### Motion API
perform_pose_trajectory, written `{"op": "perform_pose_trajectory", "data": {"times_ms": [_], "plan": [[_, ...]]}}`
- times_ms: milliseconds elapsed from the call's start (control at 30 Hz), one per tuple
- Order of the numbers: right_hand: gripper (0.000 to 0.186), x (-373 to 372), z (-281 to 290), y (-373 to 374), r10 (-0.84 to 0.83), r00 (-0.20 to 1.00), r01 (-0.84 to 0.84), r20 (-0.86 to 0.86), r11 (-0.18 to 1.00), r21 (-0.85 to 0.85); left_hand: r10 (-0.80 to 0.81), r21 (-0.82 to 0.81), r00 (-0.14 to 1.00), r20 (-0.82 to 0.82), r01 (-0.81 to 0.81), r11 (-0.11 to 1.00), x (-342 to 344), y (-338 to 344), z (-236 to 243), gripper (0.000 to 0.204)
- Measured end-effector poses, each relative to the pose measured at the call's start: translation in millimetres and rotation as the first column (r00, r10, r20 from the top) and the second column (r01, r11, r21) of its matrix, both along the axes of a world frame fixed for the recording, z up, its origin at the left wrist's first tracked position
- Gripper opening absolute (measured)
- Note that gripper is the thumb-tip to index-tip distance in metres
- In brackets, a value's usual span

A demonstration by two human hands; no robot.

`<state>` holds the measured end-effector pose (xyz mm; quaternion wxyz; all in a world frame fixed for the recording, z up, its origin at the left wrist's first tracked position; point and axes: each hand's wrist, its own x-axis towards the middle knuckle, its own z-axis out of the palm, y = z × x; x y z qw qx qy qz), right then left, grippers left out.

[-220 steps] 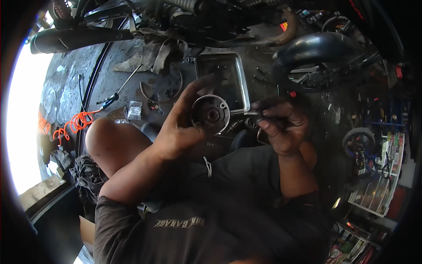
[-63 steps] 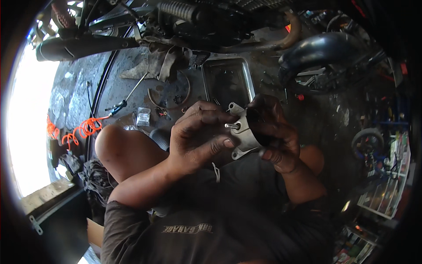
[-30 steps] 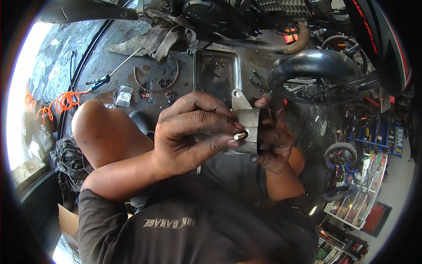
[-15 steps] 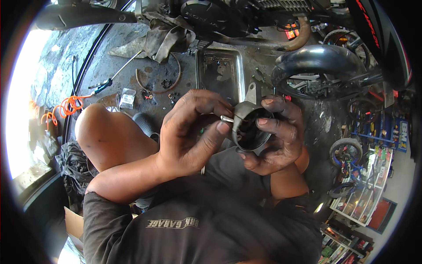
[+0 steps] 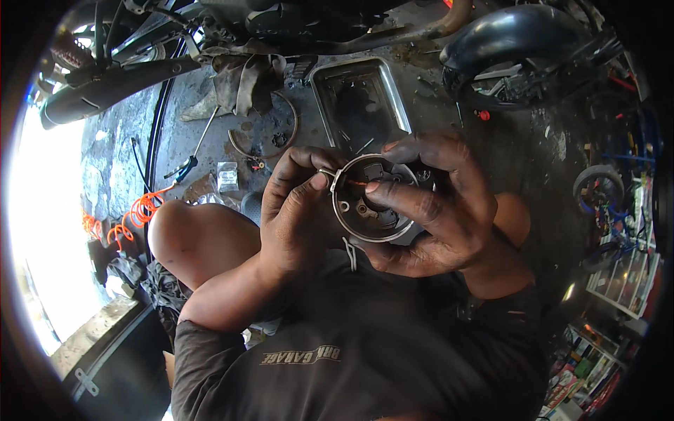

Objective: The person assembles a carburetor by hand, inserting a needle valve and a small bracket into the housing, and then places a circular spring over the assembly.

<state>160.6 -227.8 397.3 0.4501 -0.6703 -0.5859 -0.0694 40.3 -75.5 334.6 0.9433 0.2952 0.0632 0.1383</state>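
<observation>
A round metal motor housing [image 5: 360, 209], shaped like a shallow cup, is held in front of my chest with its open side facing up. Small fittings and a short reddish wire [image 5: 357, 183] show inside it. My right hand [image 5: 449, 217] grips the housing from the right, thumb at the lower rim and one fingertip reaching inside by the wire. At the left rim my left hand [image 5: 288, 207] pinches a small metal stud [image 5: 327, 172] between thumb and forefinger. A looped light-coloured metal piece [image 5: 350, 254] shows just below the housing; what it belongs to is unclear.
Beyond my hands a metal tray [image 5: 395, 91] lies on the floor with small parts in it. A grey rag [image 5: 246, 88], a curved hose [image 5: 263, 151], a plastic bag [image 5: 227, 177] and an air gun [image 5: 184, 170] with orange coiled hose [image 5: 144, 207] are to its left. A motorcycle [image 5: 295, 24] spans the far side.
The housing has tilted so its open side faces up, showing its inside. My right fingertip now reaches the reddish wire, while my left hand stays at the stud. The whole view has shifted.
</observation>
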Motion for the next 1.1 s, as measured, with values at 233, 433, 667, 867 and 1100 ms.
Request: {"op": "perform_pose_trajectory", "data": {"times_ms": [233,433,667,867,1100], "plan": [[0.049,5.1,-0.3,-2.6,0.009,1.000,-0.006,0.029,0.995,-0.099,0.063,0.055,0.990,-0.130,-0.056,0.997,2.5,-4.2,0.4,0.014],[0.045,9.8,-9.1,1.9,0.069,0.993,-0.074,-0.095,0.996,-0.054,0.215,0.424,0.976,0.032,-0.208,0.882,3.6,-0.4,1.9,0.012],[0.043,22.7,-19.9,-4.8,0.301,0.877,-0.300,-0.374,0.952,0.061,0.294,0.654,0.937,0.191,-0.345,0.673,1.6,3.5,17.7,0.016],[0.048,21.7,-28.7,-6.5,0.339,0.837,-0.310,-0.429,0.941,0.139,0.218,0.698,0.929,0.299,-0.369,0.613,-0.1,13.8,14.6,0.024],[0.046,14.7,-28.1,0.6,0.345,0.829,-0.307,-0.439,0.938,0.158,0.202,0.729,0.890,0.409,-0.452,0.514,-2.0,22.9,14.8,0.030]]}}
